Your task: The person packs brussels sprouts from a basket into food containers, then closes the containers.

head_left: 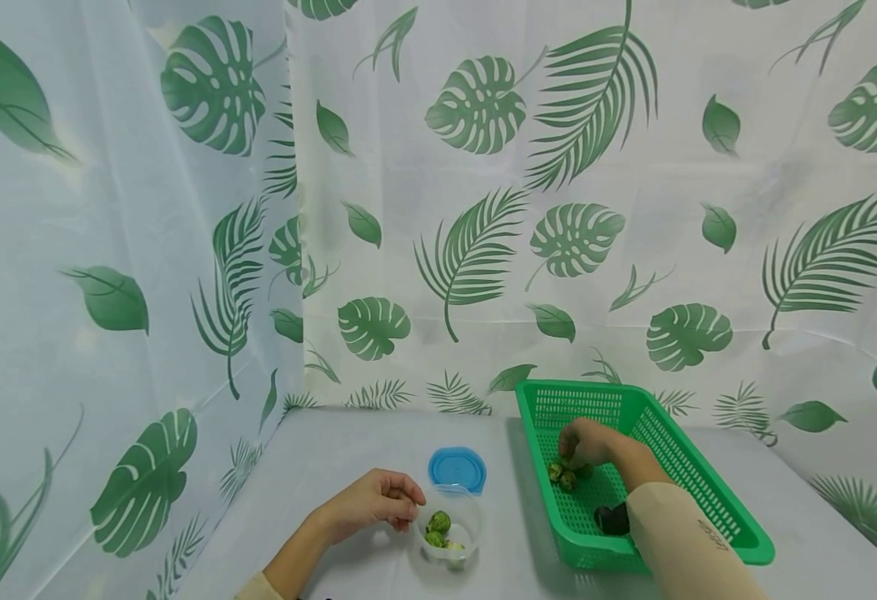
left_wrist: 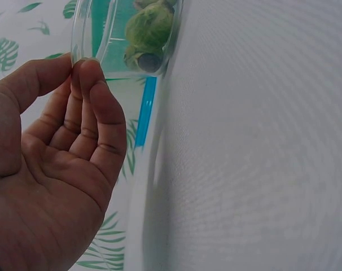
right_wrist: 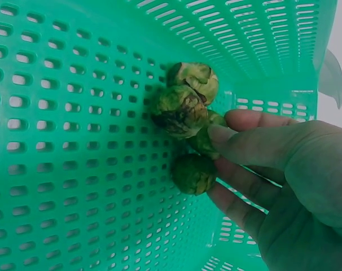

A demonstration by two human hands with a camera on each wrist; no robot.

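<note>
Sheeting [head_left: 131,225] with green leaf print, left and back. Left hand [head_left: 375,502] pinches rim of clear tub [head_left: 470,521], green sprouts [head_left: 438,522] sitting in it. Blue lid [head_left: 457,468] just beyond tub. Hands well apart. Green basket [head_left: 584,547] at right; more sprouts [right_wrist: 179,110] clustered inside, near its left wall. Right hand [head_left: 596,443] down in there, thumb and fingers pinching one sprout [right_wrist: 201,143].

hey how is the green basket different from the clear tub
The green basket is larger and opaque; the clear tub smaller and see-through. The green basket is longish with slotted walls; the clear tub is round with solid walls. Both are open-topped, holding Brussels sprouts.
</note>
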